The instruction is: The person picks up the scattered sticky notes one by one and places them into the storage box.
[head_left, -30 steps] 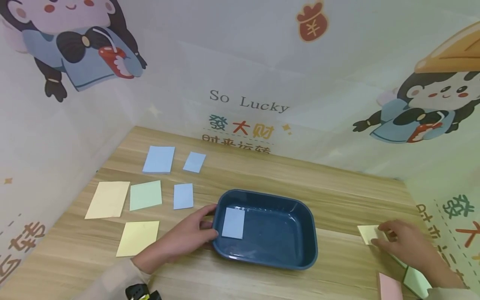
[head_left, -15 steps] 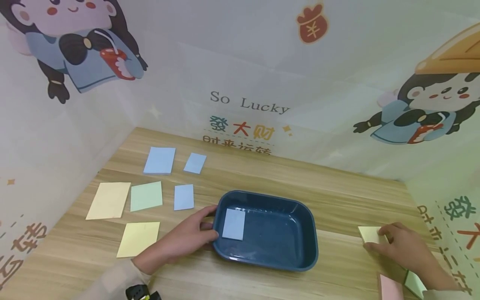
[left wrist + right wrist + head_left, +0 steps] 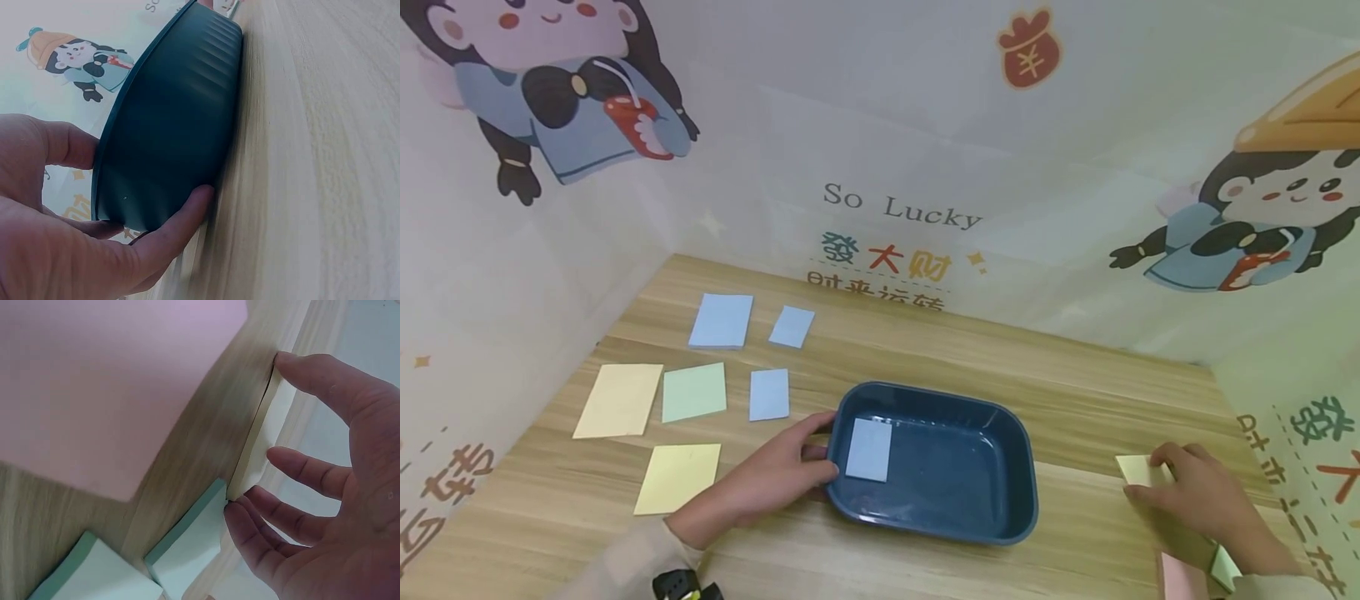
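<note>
My left hand [image 3: 778,467] grips the left end of a dark blue plastic tray [image 3: 1028,467]. In the left wrist view, its thumb and fingers press against the tray's outer wall [image 3: 162,119]. Inside the tray, at the left, lies a light blue sticky-note pad [image 3: 869,450]. To the right of the tray my right hand [image 3: 1206,496] pinches a pale yellow sticky-note pad [image 3: 1138,469], partly covered by the fingers. The right wrist view has the thumb at one end of this pad's edge [image 3: 265,428] and fingertips at the other, low over the wood.
Near the right hand are a pink pad [image 3: 1182,577] and green pads [image 3: 190,540]. On the left lie blue pads [image 3: 721,321], a cream pad [image 3: 619,400], a green pad [image 3: 694,392] and a yellow pad [image 3: 677,478]. Printed cloth walls [image 3: 880,125] enclose the wooden table.
My right hand has shifted slightly left, its thumb moving to the near edge of the yellow pad. The wrist now covers more of the green pads. My left hand and the tray stay put.
</note>
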### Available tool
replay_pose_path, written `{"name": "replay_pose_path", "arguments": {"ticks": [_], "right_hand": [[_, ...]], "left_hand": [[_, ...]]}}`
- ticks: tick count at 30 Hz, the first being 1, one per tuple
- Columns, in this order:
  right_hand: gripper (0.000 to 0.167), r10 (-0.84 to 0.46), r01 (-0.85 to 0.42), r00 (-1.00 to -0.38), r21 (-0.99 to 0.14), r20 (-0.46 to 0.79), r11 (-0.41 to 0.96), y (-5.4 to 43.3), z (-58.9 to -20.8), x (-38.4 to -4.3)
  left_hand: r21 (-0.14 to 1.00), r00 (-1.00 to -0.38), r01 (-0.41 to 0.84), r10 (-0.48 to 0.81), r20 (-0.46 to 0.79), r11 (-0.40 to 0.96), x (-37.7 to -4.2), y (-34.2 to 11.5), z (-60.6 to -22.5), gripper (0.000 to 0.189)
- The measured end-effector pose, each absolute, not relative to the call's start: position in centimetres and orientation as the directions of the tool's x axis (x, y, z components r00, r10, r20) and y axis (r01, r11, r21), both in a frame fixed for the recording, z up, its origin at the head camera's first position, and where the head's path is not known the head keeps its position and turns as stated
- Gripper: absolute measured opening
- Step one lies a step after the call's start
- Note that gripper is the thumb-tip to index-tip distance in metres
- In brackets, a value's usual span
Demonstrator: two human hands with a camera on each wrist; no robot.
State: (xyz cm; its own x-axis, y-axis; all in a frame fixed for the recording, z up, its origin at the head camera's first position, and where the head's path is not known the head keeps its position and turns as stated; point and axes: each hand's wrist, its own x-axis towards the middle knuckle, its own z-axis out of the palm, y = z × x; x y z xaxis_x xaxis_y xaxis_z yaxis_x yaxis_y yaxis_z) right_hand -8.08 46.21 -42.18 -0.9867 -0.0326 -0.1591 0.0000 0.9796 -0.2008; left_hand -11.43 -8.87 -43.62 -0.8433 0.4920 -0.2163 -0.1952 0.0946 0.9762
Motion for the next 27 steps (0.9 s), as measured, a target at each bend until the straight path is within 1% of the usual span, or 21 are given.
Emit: {"name": "replay_pose_path", "arguments": {"ticks": [8, 17, 24, 27], "right_hand": [[0.060, -0.019, 0.011, -0.990, -0.212, -0.137, 0.977, 45.86, -42.08, -8.46], [0.068, -0.033, 0.009, -0.984, -0.235, -0.173, 0.972, 45.96, -42.03, -8.55], [0.072, -0.033, -0.004, -0.992, -0.235, -0.119, 0.972, 45.98, -42.42, -8.28], [0.071, -0.038, -0.013, -0.994, -0.232, -0.104, 0.973, 46.10, -42.51, -8.38]], "left_hand": [[0.976, -0.843, -0.191, 0.491, -0.218, 0.106, -11.42, -8.82, -43.59, 0.077], [0.975, -0.848, -0.196, 0.483, -0.221, 0.102, -11.44, -8.77, -43.65, 0.077], [0.974, -0.846, -0.196, 0.483, -0.225, 0.110, -11.44, -8.88, -43.59, 0.076], [0.975, -0.847, -0.195, 0.483, -0.224, 0.110, -11.46, -8.90, -43.56, 0.076]]}}
